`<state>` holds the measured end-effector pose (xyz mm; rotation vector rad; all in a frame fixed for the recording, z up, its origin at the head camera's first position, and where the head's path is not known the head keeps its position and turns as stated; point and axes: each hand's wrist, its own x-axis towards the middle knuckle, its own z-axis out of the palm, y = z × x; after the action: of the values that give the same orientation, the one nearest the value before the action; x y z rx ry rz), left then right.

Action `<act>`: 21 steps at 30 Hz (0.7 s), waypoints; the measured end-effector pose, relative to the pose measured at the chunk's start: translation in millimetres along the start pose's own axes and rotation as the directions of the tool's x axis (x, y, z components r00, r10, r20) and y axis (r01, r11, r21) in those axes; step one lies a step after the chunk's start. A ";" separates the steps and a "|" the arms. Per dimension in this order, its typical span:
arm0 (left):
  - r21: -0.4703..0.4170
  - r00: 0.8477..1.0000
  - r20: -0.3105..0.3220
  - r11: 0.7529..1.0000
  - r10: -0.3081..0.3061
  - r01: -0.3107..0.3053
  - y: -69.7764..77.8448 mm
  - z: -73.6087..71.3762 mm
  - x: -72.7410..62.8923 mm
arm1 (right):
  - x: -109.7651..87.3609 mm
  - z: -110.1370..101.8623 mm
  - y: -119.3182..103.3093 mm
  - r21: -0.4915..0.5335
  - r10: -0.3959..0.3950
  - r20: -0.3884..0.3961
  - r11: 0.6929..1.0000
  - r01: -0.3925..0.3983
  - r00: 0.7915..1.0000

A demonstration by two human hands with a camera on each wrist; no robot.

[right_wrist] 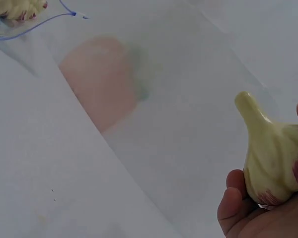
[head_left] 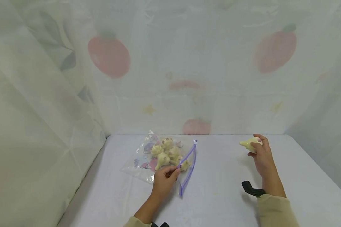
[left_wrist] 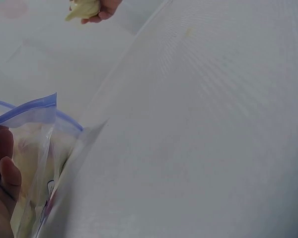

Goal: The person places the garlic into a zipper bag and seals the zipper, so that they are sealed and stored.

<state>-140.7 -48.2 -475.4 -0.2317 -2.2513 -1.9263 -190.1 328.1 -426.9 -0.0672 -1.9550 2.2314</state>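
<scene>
A clear zip bag (head_left: 143, 157) with a purple zip strip lies on the table, its mouth parted towards the right. Several garlic bulbs (head_left: 167, 152), pale yellow with purplish marks, sit inside it. My left hand (head_left: 165, 181) pinches the near side of the bag's mouth; in the left wrist view its fingers (left_wrist: 4, 144) are at the purple strip (left_wrist: 27, 109). At the right, my right hand (head_left: 263, 156) holds a single garlic bulb (right_wrist: 273, 158) above the table, its stem pointing left towards the bag in the head view. Part of that bulb is cut off by the right wrist frame.
The white table (head_left: 216, 189) extends between the bag and the right hand. Pale curtains with faded fruit prints (head_left: 109, 56) stand behind and at both sides. A black strap piece (head_left: 252, 189) is worn on the right wrist.
</scene>
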 end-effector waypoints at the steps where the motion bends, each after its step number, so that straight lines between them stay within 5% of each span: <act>1: 0.001 1.000 0.000 1.000 -0.002 0.002 0.1 -0.2 0.0 | 0.0 2.7 -0.1 0.025 -0.003 0.023 1.000 0.002 1.000; 6: 0.002 1.000 -0.004 1.000 -0.020 0.020 0.5 0.0 0.1 | 0.1 15.9 -0.7 0.045 -0.019 0.101 0.999 0.014 0.995; 12: 0.011 0.999 -0.001 0.999 -0.049 0.049 14.6 -0.2 -1.7 | 2.1 30.9 2.6 -0.171 0.045 0.113 0.985 -0.025 0.993; 21: -0.003 1.000 -0.006 1.000 0.012 -0.012 0.6 -0.5 0.0 | -0.2 50.5 17.5 -0.311 0.090 0.136 0.949 -0.044 0.987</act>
<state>-140.6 -48.6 -474.8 -0.2391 -2.2379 -1.9224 -199.1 276.5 -437.3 -0.0068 -2.4017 2.0013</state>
